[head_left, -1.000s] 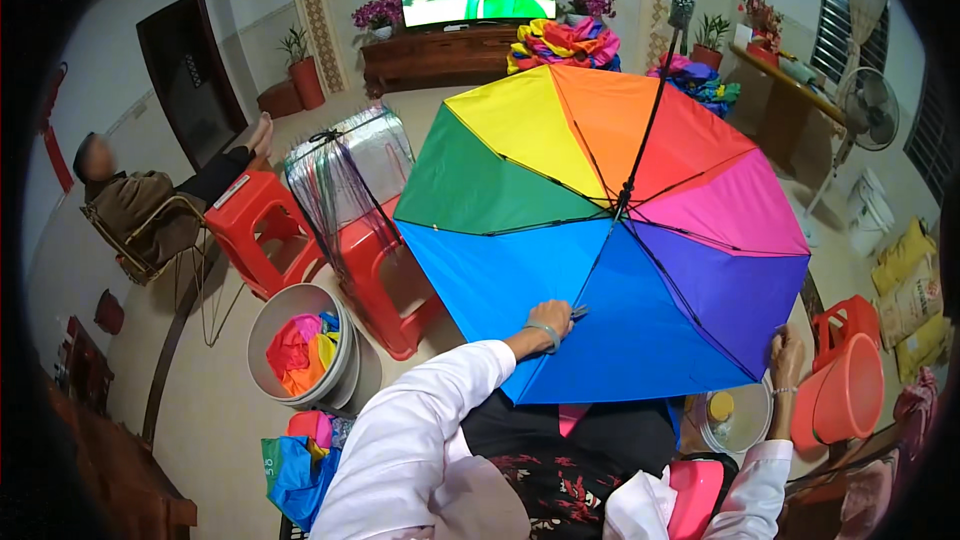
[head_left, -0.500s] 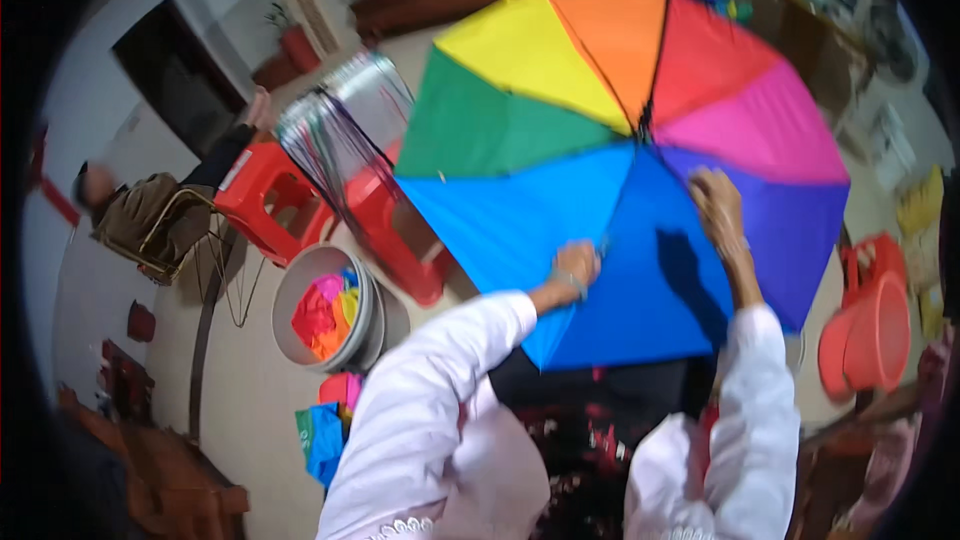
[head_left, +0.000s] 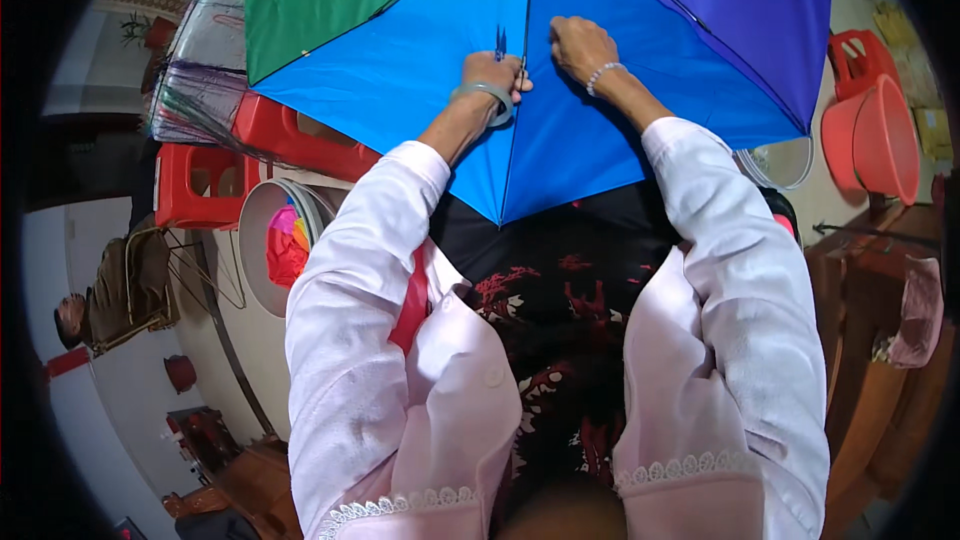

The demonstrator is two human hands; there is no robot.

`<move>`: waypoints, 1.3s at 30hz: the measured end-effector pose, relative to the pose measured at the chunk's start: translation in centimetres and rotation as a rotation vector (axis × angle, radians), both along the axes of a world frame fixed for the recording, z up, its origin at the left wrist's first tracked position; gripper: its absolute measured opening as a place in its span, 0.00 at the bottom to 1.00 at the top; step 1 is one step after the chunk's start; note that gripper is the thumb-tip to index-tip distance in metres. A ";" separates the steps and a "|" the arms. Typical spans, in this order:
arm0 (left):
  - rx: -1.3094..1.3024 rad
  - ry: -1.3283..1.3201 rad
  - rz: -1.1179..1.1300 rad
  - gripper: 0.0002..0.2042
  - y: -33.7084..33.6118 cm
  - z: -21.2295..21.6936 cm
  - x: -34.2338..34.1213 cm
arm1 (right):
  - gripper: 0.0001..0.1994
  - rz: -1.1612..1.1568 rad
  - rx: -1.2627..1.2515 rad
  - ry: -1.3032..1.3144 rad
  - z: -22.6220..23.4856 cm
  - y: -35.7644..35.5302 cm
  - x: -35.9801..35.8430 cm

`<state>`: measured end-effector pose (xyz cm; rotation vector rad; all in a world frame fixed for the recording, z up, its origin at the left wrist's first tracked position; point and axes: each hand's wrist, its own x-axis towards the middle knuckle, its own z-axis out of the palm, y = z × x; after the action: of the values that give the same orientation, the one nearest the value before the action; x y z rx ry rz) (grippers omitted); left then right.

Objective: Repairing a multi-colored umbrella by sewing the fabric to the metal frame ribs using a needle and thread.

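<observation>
An opened rainbow umbrella (head_left: 590,135) lies in front of me with its inner side and ribs up; its blue panels are nearest. My left hand (head_left: 490,80), with a bangle on the wrist, is closed at the dark rib (head_left: 514,130) between two blue panels, fingertips on it. Out of its top sticks a small dark two-pointed tool (head_left: 501,42), possibly thread snips. Right of that rib, my right hand (head_left: 585,48), with a beaded bracelet, is closed in a pinch just over the blue cloth. Whatever its fingertips hold is too small to see.
Left stand a bucket (head_left: 256,250) with colourful cloth, red plastic stools (head_left: 190,202) and a wrapped silver bundle (head_left: 203,60). Beyond them a person (head_left: 135,280) sits on a chair. A red basin (head_left: 885,140) and wooden furniture (head_left: 860,330) are at the right.
My view has tipped down, so the umbrella sits higher in it and its shaft is out of sight. My right hand has come down from near the hub, closer to my left hand.
</observation>
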<state>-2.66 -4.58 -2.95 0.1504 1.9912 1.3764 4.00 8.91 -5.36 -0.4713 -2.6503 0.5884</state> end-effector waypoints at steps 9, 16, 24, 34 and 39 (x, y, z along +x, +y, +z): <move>-0.002 -0.030 -0.048 0.08 -0.5 -0.5 -0.7 | 0.05 0.128 -0.141 -0.231 0.8 -1.8 0.3; 0.076 -0.064 0.008 0.07 -0.4 -0.8 -0.9 | 0.04 0.166 -0.253 -0.190 -0.9 -2.1 -0.7; 0.105 -0.166 0.084 0.06 -0.3 -0.6 -1.2 | 0.07 0.157 -0.275 -0.046 -1.5 -2.4 -1.2; 0.092 -0.147 0.056 0.07 0.5 -1.2 -1.1 | 0.08 0.156 -0.178 -0.185 1.6 -3.4 0.1; 0.106 -0.112 0.139 0.07 0.1 -1.0 -0.6 | 0.09 0.429 0.151 -0.567 7.1 -0.7 3.4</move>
<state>-3.26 -4.50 -3.91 -0.0172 1.8666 1.5451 7.36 8.20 1.74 -0.0093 -3.3458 0.4060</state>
